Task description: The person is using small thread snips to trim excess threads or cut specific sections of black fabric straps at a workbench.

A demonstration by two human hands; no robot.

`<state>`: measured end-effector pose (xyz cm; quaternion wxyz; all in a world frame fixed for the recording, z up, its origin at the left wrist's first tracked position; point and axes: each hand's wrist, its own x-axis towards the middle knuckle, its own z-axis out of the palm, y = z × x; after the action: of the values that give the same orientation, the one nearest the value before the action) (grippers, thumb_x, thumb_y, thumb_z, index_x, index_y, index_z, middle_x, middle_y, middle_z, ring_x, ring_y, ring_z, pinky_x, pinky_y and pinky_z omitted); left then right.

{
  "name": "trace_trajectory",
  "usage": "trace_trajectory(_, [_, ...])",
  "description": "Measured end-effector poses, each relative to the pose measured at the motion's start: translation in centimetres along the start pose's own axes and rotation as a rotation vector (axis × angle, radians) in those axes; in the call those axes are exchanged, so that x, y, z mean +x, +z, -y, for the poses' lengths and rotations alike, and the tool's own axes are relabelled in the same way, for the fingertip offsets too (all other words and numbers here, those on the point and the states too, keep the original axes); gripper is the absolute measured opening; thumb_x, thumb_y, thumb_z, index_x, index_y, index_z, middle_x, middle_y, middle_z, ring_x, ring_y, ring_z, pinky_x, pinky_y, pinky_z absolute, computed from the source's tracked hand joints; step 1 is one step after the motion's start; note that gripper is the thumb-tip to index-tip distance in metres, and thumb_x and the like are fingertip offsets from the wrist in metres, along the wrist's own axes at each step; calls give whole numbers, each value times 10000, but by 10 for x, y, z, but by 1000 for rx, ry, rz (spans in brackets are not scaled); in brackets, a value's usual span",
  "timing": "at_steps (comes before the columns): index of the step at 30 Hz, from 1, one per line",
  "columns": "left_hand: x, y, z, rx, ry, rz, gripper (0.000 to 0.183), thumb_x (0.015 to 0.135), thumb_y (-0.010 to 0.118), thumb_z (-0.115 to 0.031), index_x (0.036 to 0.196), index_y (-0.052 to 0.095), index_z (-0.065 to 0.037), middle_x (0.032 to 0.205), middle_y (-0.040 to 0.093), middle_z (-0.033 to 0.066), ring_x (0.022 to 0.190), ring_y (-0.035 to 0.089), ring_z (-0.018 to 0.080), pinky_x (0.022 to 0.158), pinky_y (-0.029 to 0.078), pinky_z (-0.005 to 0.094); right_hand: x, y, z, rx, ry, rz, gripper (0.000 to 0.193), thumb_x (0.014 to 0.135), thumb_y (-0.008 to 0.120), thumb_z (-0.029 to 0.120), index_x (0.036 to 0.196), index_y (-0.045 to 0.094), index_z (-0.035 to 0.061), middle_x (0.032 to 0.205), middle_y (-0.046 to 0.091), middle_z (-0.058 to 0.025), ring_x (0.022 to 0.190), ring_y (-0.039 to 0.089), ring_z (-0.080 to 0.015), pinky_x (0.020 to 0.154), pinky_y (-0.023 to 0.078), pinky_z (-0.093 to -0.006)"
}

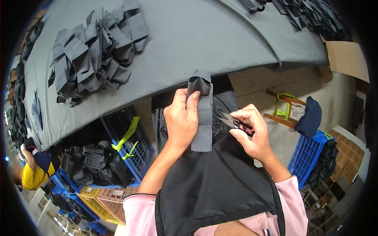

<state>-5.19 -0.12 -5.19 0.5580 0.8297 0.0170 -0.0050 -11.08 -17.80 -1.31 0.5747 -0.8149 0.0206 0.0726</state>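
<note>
Any writing is too small to read. The big grey table is the main thing here. On its L side is a messy pile of grey cloth bits; dark cloth bits lie at its far R corner. A brown box is by its R end. Nr side, to the R: a wood stool w/ a dark blue cloth on it, then a blue crate. Nr side, to the L: blk bags by a blue basket, a yellow crate, & a person in yellow.

The grey strip is just in front of the table's nr edge, over a blk apron. L hand pinches it up high btwn thumb & fingers; its top curls in a loop. R hand is curled round small snips, blades pointing at the strip, just beside it.
</note>
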Motion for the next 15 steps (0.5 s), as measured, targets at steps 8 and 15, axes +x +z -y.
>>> trace_trajectory(8, [0,-3,-10,92,30,47,176,914,579,-165,904,577,11,535,527,111,450,538,203,467,418,302,0,-7,7,-390,-278,49,255,676,741,112,905,640,60,775,560,-56,574,551,-210,517,434,-294])
trace_trajectory(15, [-2,-3,-11,140,77,41,152,907,582,-146,888,568,4,536,535,124,463,564,261,456,422,326,10,-6,16,-506,-338,144,275,670,740,112,906,608,61,775,530,-46,586,572,-216,513,437,-318])
